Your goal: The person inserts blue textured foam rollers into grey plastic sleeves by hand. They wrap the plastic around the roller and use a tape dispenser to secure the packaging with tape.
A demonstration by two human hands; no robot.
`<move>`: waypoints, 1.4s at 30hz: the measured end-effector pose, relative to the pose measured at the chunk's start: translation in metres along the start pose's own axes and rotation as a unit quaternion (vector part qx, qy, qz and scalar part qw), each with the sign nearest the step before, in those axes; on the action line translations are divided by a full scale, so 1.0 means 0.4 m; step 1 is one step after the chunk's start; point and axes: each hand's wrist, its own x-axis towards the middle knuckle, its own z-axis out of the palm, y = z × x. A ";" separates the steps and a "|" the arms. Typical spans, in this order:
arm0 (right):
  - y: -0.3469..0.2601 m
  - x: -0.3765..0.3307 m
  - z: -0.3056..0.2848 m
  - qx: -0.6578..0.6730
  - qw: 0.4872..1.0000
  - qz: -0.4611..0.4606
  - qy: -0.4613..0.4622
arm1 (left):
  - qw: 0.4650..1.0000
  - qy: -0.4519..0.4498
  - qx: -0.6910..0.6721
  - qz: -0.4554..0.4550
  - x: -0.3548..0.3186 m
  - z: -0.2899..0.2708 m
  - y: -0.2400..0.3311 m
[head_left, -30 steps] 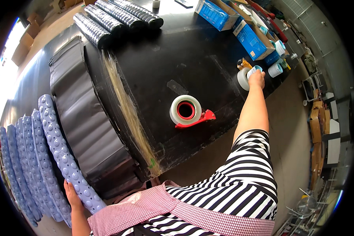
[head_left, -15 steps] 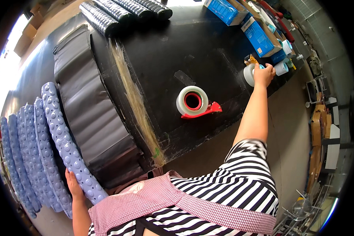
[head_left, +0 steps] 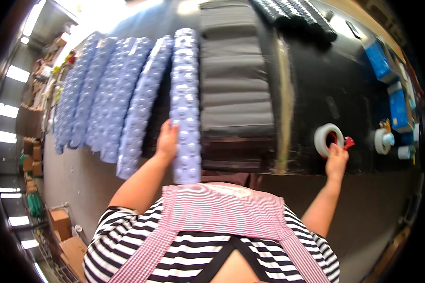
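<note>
Against the near end of a pale blue rolled mat [head_left: 185, 94], covered in round bumps, my left hand [head_left: 166, 144] holds its left side, with part of the fingers hidden. My right hand [head_left: 336, 164] reaches to the right and closes on the red handle of a tape dispenser. The dispenser's wide clear tape roll [head_left: 322, 140] has a red core and rests on the black table [head_left: 311, 94]. Further right stands a second roll of tape [head_left: 381, 141] with a pale blue piece beside it.
More blue rolled mats [head_left: 108, 94] lie side by side at the left. Dark grey sheeting [head_left: 236, 89] is spread beside the held roll, next to a strip of clear tape [head_left: 283, 104] on the table. Black wrapped rolls [head_left: 297, 16] lie at the back; blue boxes [head_left: 399, 107] line the right.
My view has swung left. My right hand has left the tape roll beside the blue boxes and come to the red tape dispenser. My left hand stays at the blue roll.
</note>
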 end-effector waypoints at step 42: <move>-0.880 -0.773 -0.074 0.014 0.902 -0.393 0.176 | 0.718 -0.526 -0.426 -0.164 -0.064 -0.247 0.327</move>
